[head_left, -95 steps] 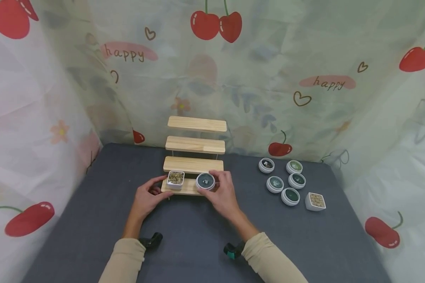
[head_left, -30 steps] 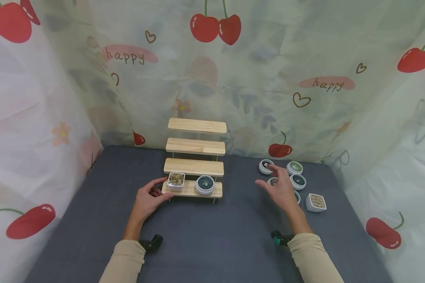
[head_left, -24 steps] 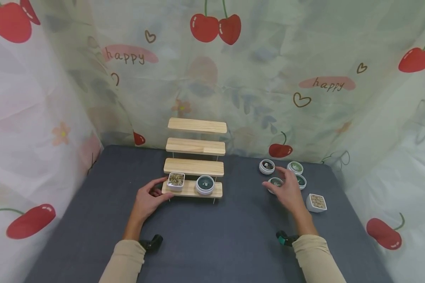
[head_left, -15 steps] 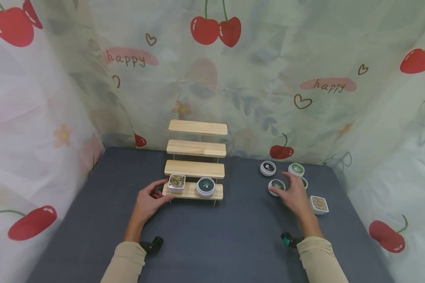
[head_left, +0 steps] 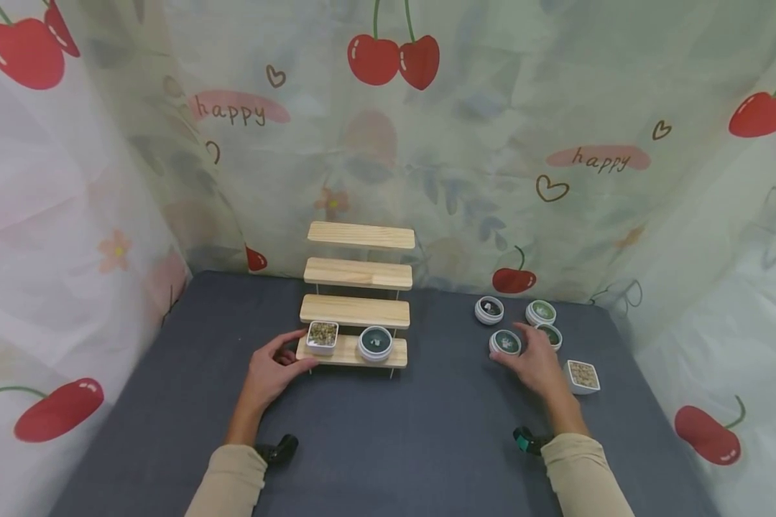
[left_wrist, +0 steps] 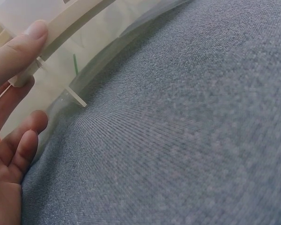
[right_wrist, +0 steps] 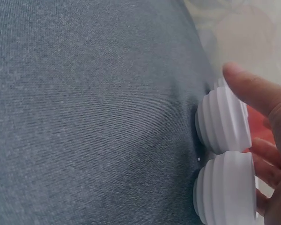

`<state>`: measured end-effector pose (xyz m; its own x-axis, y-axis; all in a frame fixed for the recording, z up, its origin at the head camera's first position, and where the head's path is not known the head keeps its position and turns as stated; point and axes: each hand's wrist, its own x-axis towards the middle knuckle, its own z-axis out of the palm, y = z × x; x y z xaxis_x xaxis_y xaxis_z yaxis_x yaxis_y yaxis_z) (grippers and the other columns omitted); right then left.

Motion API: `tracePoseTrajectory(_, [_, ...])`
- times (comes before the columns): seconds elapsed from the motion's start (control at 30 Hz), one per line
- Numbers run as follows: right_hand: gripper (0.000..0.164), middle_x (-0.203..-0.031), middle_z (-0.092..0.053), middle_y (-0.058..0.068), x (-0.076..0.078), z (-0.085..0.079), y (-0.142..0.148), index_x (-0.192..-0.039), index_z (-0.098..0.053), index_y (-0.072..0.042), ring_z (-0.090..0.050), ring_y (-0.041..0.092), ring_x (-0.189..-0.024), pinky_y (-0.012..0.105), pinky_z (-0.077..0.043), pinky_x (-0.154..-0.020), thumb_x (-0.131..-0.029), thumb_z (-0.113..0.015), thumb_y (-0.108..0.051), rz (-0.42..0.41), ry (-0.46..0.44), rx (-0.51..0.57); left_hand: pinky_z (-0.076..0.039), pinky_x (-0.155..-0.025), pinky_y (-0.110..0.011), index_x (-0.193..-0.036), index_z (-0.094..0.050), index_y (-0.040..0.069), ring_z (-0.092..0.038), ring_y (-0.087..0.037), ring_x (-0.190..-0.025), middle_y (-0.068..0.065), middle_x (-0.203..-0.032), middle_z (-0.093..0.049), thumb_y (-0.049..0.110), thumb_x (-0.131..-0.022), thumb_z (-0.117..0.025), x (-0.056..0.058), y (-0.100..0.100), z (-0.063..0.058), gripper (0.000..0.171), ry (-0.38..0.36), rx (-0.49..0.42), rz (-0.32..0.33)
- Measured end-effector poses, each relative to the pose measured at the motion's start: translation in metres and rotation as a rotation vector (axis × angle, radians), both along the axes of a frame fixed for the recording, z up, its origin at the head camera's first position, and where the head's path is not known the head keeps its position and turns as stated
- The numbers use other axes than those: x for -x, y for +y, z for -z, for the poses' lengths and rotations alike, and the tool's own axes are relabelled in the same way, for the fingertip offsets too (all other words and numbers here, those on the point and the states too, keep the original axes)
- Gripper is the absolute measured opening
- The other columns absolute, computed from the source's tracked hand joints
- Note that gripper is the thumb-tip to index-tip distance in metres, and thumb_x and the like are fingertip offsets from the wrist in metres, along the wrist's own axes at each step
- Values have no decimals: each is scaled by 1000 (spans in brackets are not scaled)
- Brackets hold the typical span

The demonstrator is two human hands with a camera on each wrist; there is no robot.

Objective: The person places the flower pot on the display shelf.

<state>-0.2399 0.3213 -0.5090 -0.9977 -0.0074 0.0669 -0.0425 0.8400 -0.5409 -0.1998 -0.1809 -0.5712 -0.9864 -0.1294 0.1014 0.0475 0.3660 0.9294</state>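
Background: cherry-printed curtain (head_left: 465, 122). Desk (head_left: 394, 459): dark grey fabric surface. Four-tier wooden stand (head_left: 356, 310): near the curtain; lowest tier (head_left: 348, 352) bears a square white pot (head_left: 322, 338) of brownish granules at left, a teal-topped round pot (head_left: 375, 343) further right. Left hand (head_left: 268, 373): grip pinching that tier's left end, thumb at the front edge. Green-topped ribbed white pot (head_left: 506, 342): upright on the desk, well apart from the stand. Right hand (head_left: 539, 365): thumb and fingers about this pot; whether the grip is closed on it, cannot tell. Nearby: black-topped pot (head_left: 488, 310), light-green-topped pot (head_left: 540, 311), dark-green-topped pot (head_left: 549, 336), square pot of pale granules (head_left: 582, 376).
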Motion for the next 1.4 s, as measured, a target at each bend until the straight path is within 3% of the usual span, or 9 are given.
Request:
tracePoseTrajectory(0.17, [87, -149, -49, 29, 1, 10, 3, -149, -44, 1, -43, 48, -140, 65, -30, -114, -84, -84, -40, -13, -22, -48, -49, -68, -25, -132, -68, 29, -61, -13, -77, -8, -93, -69, 43, -73, -92, 0, 1, 1, 65, 0, 5, 5])
tracePoseTrajectory(0.37, [79, -145, -54, 30, 3, 19, 5, -145, -48, 4, -49, 48, -137, 68, -32, -110, -85, -83, -33, -26, 25, -118, -48, -67, -24, -132, -68, 28, -60, -12, -77, -8, -92, -69, 42, -74, -92, -1, 1, 2, 64, 3, 5, 6])
tracePoseTrajectory(0.67, [74, -143, -53, 32, 0, 18, 5, -145, -48, 6, -48, 49, -136, 67, -31, -111, -88, -81, -28, -26, 17, -103, -48, -67, -25, -131, -69, 28, -61, -12, -76, -7, -91, -69, 41, -73, -92, -1, 2, 4, 64, 4, -7, 8])
tracePoseTrajectory(1.1, [73, -143, -54, 29, 2, -3, -7, -144, -50, 4, -48, 47, -136, 60, -35, -113, -88, -82, -29, -27, 89, -9, -48, -68, -23, -132, -69, 27, -60, -11, -77, -12, -94, -69, 38, -75, -92, 0, 2, 0, 62, 25, -15, 19])
tracePoseTrajectory(1.4, [72, -131, -61, 24, 1, -28, -44, -142, -55, 1, -58, 38, -119, 52, -46, -99, -84, -86, -28, -73, 200, 108, -47, -68, -24, -131, -69, 28, -59, -13, -77, -11, -92, -68, 39, -75, -92, 0, 0, 1, 62, 25, -8, 8])
